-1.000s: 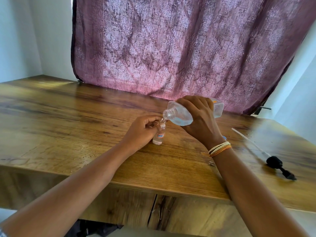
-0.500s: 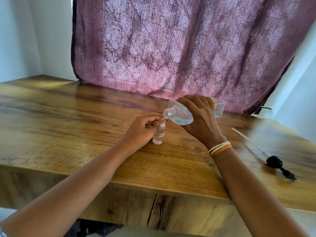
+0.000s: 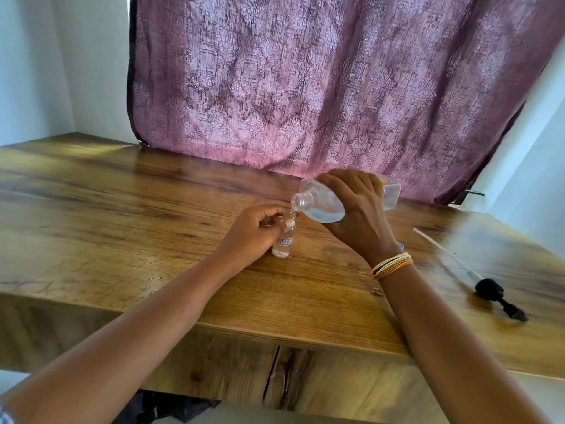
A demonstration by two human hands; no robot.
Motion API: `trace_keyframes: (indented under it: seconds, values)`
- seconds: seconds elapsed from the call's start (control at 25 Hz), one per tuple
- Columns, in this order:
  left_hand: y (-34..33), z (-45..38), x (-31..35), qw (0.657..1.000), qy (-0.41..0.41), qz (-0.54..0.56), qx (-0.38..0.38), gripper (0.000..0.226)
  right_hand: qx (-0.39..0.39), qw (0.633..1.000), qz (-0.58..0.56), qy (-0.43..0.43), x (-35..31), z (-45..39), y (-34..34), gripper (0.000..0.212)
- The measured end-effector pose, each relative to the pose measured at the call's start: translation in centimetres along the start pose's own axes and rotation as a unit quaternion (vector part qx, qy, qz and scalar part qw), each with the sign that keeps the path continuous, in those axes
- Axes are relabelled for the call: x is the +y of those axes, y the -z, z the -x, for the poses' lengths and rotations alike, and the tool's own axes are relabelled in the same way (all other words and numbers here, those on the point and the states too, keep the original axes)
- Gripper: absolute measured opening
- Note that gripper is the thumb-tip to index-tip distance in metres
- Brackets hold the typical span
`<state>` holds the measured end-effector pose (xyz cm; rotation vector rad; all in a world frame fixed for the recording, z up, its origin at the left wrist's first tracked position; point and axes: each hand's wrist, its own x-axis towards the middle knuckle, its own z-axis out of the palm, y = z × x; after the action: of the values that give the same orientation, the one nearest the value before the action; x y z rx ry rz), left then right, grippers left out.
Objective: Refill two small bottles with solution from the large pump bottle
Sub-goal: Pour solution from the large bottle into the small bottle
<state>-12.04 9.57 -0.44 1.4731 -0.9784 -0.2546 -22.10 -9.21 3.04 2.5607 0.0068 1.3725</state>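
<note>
The pouring step is in hand: solution is being passed from the large bottle (image 3: 324, 203) into a small bottle (image 3: 284, 240). The pump (image 3: 489, 289) has been taken off and lies on the desk (image 3: 122, 209), well apart from both hands, on the right.

The large bottle is held by the right hand (image 3: 357, 215), whose fingers are wrapped over its body from above. It is tipped almost flat, and its open neck is placed just above the mouth of the small bottle, nearly touching it.

The small bottle is kept upright on the desk by the left hand (image 3: 250, 237). The fingers are curled round its upper part, and the labelled lower part stays visible just beside them. It appears to be partly filled, but the level cannot be read clearly.

A second small bottle cannot be identified in this view.

For the next move, a slow and steady tilt is probably called for, because the small mouth is narrow and the liquid could easily be spilled on the desk.
</note>
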Motion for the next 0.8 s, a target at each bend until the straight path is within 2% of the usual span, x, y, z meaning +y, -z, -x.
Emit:
trace_keyframes:
  seconds: [0.8]
  values:
    - [0.01,0.13,0.34,0.999,0.01,-0.031,0.006,0.026,-0.002,1.0,0.011,-0.005,-0.08,-0.07,-0.05,0.047]
